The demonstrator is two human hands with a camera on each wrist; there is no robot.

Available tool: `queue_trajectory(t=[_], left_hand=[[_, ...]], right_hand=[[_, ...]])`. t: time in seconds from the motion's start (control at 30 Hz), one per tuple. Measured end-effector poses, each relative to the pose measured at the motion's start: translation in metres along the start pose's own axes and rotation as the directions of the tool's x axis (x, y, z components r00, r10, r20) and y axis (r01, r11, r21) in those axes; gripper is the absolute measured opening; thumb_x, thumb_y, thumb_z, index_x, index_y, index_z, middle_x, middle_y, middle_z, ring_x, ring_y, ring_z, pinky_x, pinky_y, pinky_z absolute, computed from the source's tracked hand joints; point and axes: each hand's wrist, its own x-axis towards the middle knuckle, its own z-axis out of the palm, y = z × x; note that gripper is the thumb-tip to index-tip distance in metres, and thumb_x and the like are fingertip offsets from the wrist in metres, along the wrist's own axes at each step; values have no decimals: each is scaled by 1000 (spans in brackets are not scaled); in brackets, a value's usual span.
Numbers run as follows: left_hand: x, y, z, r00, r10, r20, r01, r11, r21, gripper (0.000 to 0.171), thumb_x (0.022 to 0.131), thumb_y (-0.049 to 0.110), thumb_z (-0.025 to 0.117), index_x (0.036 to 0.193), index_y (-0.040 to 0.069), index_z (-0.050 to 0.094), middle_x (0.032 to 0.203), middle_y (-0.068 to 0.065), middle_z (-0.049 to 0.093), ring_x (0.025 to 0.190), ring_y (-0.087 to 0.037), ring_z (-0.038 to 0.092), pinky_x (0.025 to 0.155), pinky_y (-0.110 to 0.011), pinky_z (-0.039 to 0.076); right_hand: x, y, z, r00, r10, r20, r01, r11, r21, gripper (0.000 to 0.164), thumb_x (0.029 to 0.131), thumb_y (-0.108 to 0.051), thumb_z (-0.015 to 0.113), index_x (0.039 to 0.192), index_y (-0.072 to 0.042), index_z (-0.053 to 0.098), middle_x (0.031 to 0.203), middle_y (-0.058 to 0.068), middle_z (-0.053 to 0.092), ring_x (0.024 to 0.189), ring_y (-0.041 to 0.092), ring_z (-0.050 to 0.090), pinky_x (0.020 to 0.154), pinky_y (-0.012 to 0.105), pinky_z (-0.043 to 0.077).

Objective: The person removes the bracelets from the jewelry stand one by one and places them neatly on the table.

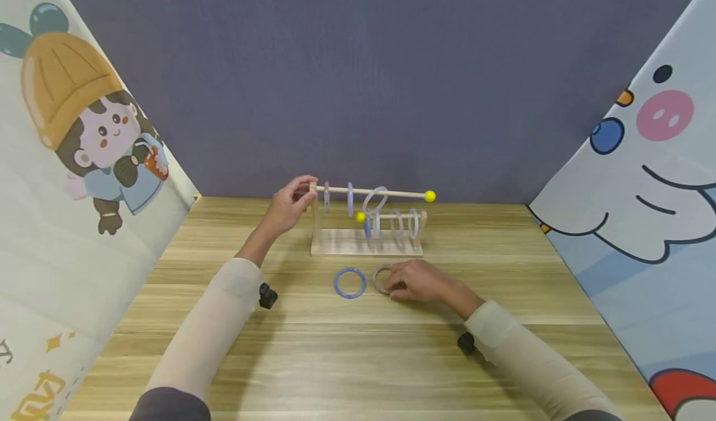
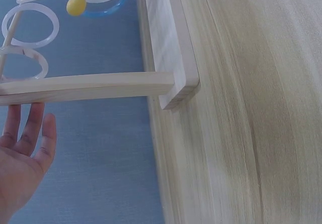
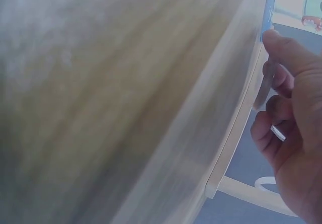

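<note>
A two-tier wooden bangle rack [image 1: 335, 242] stands at the back of the table. At the top of its left post [image 2: 100, 86], my left hand [image 1: 288, 208] holds on with thumb and fingertips. My right hand [image 1: 421, 281] is low in front of the rack, pinching a greyish-brown bangle [image 1: 375, 280] by its right side. In the right wrist view that bangle [image 3: 264, 87] is partly hidden by the fingers. Left of it a blue bangle [image 1: 336, 283] lies flat on the wood. Bangles hang from the upper rod, among them a lilac one [image 1: 350, 199].
Several pale and blue bangles hang on the lower rod, such as a whitish one [image 1: 414, 223]. Yellow balls [image 1: 429, 196] cap the rod ends. A dark partition [image 1: 358, 85] rises behind the table, and printed panels [image 1: 643, 178] flank both sides.
</note>
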Motion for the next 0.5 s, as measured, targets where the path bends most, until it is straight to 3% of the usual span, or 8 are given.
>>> queue_trajectory(t=[0.13,0.23,0.37,0.5], left_hand=[[-7,17,-3,1000,1,3,-1,1000,20,37,105,13,57,141,5,54,127,-24,65,92,-16,62,77,-33,57],[-9,19,-4,1000,3,3,-3,1000,17,37,105,13,57,141,5,54,127,-24,65,90,-14,62,76,-31,57],[-8,18,-4,1000,6,1,-6,1000,10,37,105,12,57,141,4,54,127,-25,65,89,-13,62,76,-29,57],[1,0,-1,1000,0,-4,0,1000,12,38,105,13,57,142,6,54,128,-25,65,89,-12,61,75,-33,57]], right_hand=[[0,0,0,1000,-15,16,16,1000,-10,13,89,-28,79,101,-23,78,93,-9,71,83,3,65,81,25,58],[0,0,0,999,-17,32,18,1000,-8,12,89,-27,80,100,-24,79,91,-10,70,81,2,63,83,26,59],[0,-1,-1,998,0,57,-1,1000,3,13,88,-27,80,101,-25,79,91,-10,71,82,2,63,84,27,58],[1,-1,-2,997,14,81,-14,1000,8,14,88,-29,80,102,-25,79,95,-10,73,89,5,66,87,29,59]])
